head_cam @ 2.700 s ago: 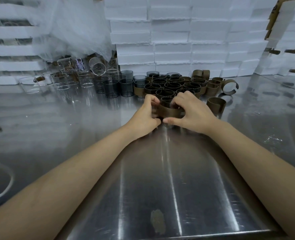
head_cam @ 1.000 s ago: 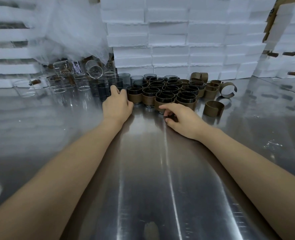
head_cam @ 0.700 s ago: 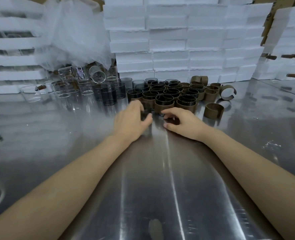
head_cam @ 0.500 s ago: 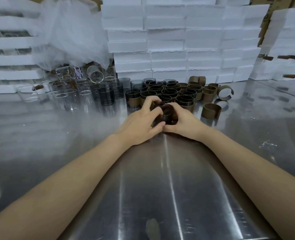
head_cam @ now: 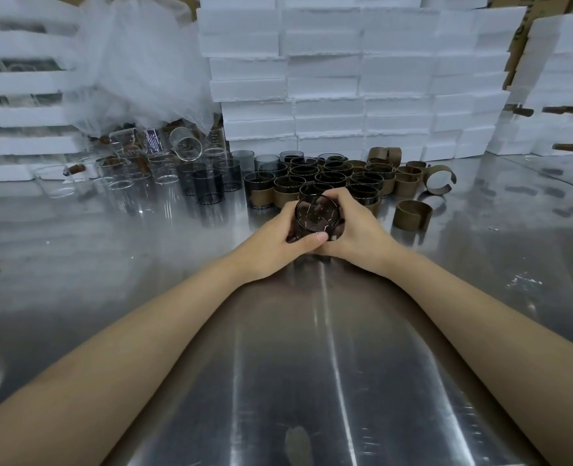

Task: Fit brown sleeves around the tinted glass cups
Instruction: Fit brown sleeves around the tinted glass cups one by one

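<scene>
Alignment looked like the crux of this step. Both hands held 1 cup (head_cam: 317,215) low at the worktop (head_cam: 312,381), tilted so its mouth faced the camera, directly in front of the sleeved cups (head_cam: 328,178); whether it touched the steel I could not tell. Nor could I tell whether a band lay round it, since the hands hid most of the wall. To do it well, I judged the split band should be spread just enough to pass over the glass, held square to the rim, then let close so its edges sat level. Glass is slick and hard, so a firm hold from 1 hand while the other worked the band seemed wise, low over the steel in case of a slip. A spare sleeve (head_cam: 412,215) stood just right of the hands, and an open sleeve (head_cam: 439,179) lay on its side behind it, both within easy reach.

The left hand (head_cam: 275,237) sat on the cup's left, its thumb laid across the near lower side and its other digits curled out of sight behind the wall. The right hand (head_cam: 355,227) mirrored it, fingers (head_cam: 337,196) wrapped over the upper right of the rim, its thumb tucked low beside the left thumb. Both wrists were nearly straight, forearms stretched forward and converging on the cup. Bare cups (head_cam: 207,186) stood left of the sleeved group, clear glasses (head_cam: 127,173) further left.
</scene>
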The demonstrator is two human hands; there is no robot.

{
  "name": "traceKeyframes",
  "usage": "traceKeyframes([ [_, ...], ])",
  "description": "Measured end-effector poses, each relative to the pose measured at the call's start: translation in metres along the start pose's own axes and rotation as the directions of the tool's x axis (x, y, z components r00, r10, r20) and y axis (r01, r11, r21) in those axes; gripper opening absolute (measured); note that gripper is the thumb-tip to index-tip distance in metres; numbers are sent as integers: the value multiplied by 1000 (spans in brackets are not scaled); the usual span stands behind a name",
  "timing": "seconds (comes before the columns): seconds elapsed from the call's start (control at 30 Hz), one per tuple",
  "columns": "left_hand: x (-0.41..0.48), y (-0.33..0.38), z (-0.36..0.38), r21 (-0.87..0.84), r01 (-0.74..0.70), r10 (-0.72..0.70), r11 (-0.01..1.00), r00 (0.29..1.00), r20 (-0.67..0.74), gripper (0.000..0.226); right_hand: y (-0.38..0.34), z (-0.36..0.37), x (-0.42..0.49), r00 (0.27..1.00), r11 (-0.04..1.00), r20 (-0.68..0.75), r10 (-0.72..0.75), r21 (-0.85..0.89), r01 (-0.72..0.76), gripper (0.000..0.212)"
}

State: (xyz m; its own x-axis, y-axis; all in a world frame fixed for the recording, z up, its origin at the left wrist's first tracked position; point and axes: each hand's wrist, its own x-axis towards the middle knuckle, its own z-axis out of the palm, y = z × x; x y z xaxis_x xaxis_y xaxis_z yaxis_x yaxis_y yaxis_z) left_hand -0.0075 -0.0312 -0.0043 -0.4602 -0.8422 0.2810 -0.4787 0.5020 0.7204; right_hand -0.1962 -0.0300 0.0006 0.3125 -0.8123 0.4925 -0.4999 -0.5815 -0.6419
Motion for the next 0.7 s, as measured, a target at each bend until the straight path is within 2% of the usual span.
traceKeyframes([
  [0.27,3,-7,1,2,2,-2,1000,1000,17,42,-2,1,-1,1000,1000,7,-17,-12,17,58],
  [0.4,5,-11,2,9,-5,5,1000,1000,13,38,-5,0,0,1000,999,13,-14,-44,14,57],
  [0.53,4,-6,2,60,-56,54,997,998,24,51,-9,-1,-1,1000,998,19,-25,-53,26,51],
  [0.7,1,-2,2,69,-183,178,981,981,71,72,-7,-1,0,1000,998,-3,-6,-59,6,62],
])
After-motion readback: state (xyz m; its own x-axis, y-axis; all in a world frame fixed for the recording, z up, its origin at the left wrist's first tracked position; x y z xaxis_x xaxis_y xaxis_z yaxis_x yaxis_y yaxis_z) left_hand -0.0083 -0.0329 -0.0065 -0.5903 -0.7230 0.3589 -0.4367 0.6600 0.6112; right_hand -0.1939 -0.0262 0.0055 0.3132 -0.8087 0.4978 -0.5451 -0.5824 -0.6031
